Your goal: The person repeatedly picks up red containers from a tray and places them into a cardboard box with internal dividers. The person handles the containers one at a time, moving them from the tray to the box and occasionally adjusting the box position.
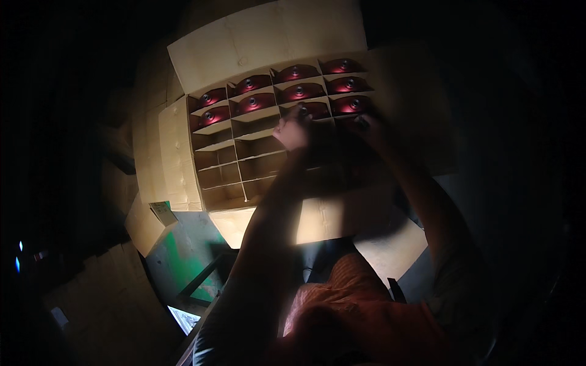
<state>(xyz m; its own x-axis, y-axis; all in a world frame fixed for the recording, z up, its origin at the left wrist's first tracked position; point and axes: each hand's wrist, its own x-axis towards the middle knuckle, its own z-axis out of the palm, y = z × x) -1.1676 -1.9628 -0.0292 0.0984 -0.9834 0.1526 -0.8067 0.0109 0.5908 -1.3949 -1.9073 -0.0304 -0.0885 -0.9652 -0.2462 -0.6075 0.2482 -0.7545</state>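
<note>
An open cardboard box [180, 155] with a grid of cardboard dividers [256, 161] lies before me. Red glossy domed parts [252, 102], each with a round metal fitting at its middle, stand on edge in the far rows of cells. My left hand [293, 131] is over the third row, its fingertips at the fitting of one red domed part [318, 110]. To the right, my right hand [373, 130] has its fingers on the fitting of a dark domed part [346, 122], low in shadow and blurred. Shade from my arms hides the near right cells.
The box's far flap [274, 36] and near flap [320, 219] are folded outward. Below left are a folded cardboard piece [146, 224], a green-and-grey painted surface [187, 256] and a dark frame bar [201, 277]. Darkness hides the surroundings.
</note>
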